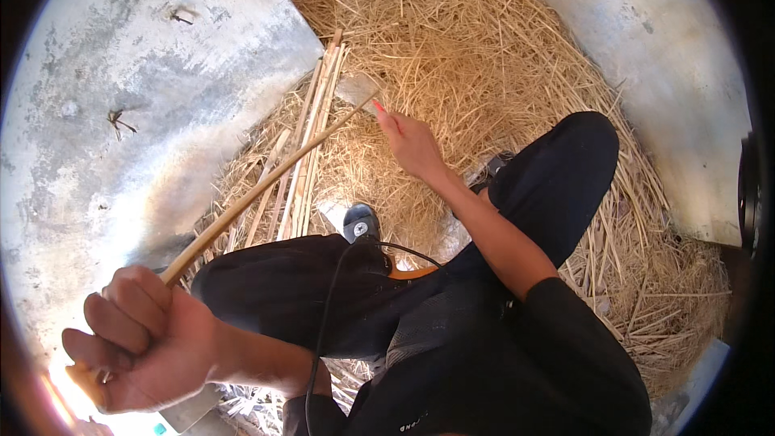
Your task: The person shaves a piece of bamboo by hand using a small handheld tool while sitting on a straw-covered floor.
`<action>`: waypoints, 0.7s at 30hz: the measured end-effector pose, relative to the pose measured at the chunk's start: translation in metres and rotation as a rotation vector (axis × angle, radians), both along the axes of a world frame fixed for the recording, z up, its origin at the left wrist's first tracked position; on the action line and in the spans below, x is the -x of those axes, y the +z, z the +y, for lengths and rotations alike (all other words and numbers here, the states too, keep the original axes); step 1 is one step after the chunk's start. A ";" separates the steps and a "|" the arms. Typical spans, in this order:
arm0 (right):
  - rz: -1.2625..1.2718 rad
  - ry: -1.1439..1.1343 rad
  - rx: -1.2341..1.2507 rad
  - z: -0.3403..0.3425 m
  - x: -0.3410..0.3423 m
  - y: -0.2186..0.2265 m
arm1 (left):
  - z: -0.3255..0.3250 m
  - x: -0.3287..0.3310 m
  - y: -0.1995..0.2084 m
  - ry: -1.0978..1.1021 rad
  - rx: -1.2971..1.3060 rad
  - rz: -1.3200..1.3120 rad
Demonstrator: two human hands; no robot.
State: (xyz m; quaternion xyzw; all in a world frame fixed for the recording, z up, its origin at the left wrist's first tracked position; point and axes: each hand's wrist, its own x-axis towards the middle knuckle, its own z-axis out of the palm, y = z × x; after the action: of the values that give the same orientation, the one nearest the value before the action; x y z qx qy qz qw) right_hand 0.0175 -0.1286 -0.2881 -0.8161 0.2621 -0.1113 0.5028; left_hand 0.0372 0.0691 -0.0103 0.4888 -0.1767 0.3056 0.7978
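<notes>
My left hand [153, 339] is closed round the thick near end of a long, thin bamboo stick [258, 186]. The stick slants up and away to the right, over the straw, and narrows toward its far tip. Beside that tip my right hand [413, 144] is closed, with a small red thing [379, 105] showing at its fingertips. Most of that red thing is hidden, and I cannot make out its kind. Whether the right fingers touch the stick is unclear.
Several split bamboo strips [311, 145] lie left of centre. Straw-like shavings [468, 40] cover the ground. Pale, worn walls stand left [161, 73] and right [670, 56]. A black cable [327, 315] crosses my lap. A dark shoe [361, 222] shows beyond my leg.
</notes>
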 end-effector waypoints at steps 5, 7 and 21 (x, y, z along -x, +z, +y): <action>-0.139 0.108 0.065 0.032 -0.009 0.002 | 0.022 -0.005 -0.005 -0.160 -0.169 -0.020; -0.168 0.075 0.136 0.032 -0.018 0.002 | 0.036 -0.005 -0.005 -0.189 -0.237 -0.006; -0.461 0.034 0.140 0.041 0.005 0.075 | 0.045 -0.011 -0.001 -0.093 -0.494 0.002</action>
State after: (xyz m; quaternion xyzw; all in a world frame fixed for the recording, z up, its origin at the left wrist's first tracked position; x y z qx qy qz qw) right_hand 0.0124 -0.0878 -0.2133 -0.8063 0.1183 -0.3040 0.4934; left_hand 0.0482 0.1137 -0.0111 0.6606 -0.2677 0.2156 0.6674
